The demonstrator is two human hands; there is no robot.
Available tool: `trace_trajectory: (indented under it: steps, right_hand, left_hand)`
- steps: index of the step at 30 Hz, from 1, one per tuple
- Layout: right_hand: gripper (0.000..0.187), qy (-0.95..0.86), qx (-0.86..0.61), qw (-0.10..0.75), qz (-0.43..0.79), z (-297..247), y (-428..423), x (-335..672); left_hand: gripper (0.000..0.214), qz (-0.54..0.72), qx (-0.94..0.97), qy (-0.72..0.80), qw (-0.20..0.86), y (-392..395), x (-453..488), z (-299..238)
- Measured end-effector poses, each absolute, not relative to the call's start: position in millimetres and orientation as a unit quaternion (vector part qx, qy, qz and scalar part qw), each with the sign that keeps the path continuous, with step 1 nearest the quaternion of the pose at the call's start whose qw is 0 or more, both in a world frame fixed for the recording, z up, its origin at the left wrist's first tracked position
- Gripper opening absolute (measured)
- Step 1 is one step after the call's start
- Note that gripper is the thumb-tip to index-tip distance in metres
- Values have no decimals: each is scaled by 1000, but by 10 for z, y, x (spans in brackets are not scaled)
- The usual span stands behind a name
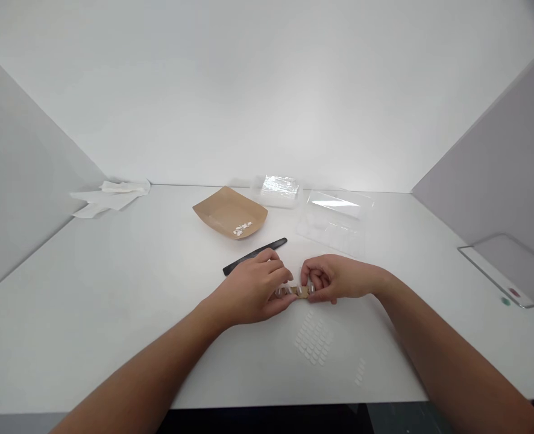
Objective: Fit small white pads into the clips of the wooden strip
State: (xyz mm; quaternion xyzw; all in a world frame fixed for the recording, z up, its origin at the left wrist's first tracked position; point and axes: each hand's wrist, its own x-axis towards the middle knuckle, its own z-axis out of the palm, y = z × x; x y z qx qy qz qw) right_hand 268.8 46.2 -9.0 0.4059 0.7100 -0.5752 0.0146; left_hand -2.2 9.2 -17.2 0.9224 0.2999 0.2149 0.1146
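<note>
A small tan strip (304,293) lies low over the white table, with several clear, nail-shaped tips (299,290) standing along it. My left hand (260,286) closes its thumb and fingers around the strip's left part, partly hiding it. At the opposite end, my right hand (328,278) pinches with its thumb and curled fingers beside the last tip; the exact contact is hard to see. Just behind my left hand is a black nail file (255,255). Nearer to me, a sheet of clear adhesive tabs (314,340) lies flat.
A brown paper tray (224,211) holds small white bits. Behind it, to the right, sit a shiny clear packet (278,188) and an open clear plastic case (334,220). White tissues (111,198) lie at the left wall; a clear-framed panel (497,274) leans at right.
</note>
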Motion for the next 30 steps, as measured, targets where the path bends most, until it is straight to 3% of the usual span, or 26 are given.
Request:
trace_trajectory:
  steps: [11,20,25,30]
  right_hand:
    - [30,714,409,17,-567,-79,447,2682]
    - [30,714,418,21,-561,-50,432,2671]
    - [28,715,417,21,-560,-29,422,2655]
    - [27,718,418,23,-557,-36,417,2657]
  left_hand:
    - [10,240,916,298,116,59,2,-114]
    - [16,235,918,294,129,74,-21,-112]
    - [31,198,921,299,152,121,-107,-47]
    - [27,192,923,291,163,153,-135,18]
